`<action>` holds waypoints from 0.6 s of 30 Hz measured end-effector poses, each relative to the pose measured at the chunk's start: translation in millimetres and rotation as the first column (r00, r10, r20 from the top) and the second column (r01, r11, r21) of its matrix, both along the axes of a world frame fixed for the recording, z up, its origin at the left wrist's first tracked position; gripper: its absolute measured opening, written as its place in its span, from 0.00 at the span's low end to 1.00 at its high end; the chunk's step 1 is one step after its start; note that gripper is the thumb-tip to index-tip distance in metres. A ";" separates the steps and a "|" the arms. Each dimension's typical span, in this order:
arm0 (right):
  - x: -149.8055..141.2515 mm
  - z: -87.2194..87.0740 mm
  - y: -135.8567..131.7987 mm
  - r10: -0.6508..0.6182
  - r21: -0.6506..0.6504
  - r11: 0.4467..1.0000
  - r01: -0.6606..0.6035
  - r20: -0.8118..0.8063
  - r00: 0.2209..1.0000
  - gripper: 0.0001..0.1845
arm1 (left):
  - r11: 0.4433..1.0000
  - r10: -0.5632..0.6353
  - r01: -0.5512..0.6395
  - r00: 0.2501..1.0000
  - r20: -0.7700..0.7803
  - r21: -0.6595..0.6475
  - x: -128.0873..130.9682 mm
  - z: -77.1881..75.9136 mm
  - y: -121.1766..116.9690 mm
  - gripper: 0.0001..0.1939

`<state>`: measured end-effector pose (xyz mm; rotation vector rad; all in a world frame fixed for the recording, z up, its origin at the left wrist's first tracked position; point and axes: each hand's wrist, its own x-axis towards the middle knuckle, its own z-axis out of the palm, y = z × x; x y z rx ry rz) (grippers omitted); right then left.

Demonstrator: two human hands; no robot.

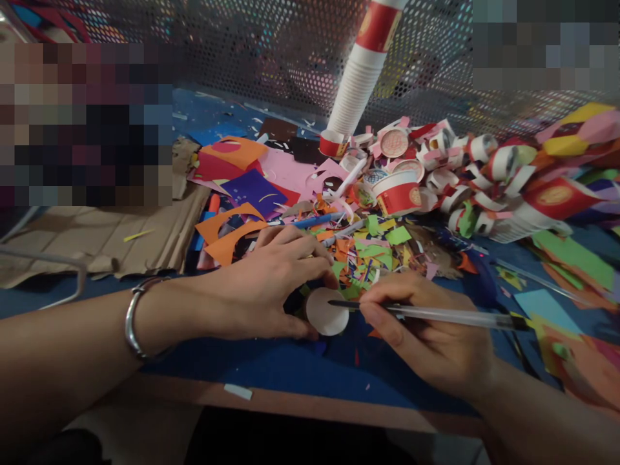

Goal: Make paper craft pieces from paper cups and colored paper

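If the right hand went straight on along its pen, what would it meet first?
Most likely the white round piece held by the left hand. The pen in the right hand already overlaps it in view; whether the tip touches is unclear.

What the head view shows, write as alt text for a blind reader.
A person's left hand holds a white disc while the right hand holds a pen, tip over it, at a blue table strewn with colored paper scraps and red-and-white cups.

Head-worn view, facing forward and down, close above blue table (pixel 271 358)
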<state>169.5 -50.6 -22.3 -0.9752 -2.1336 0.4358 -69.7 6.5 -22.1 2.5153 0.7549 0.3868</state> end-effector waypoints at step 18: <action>0.8 -5.5 1.9 0.012 -0.009 1.000 -0.011 0.064 0.998 0.04 | 1.000 -0.022 0.022 0.999 0.036 -0.004 -0.8 -5.2 2.8 0.24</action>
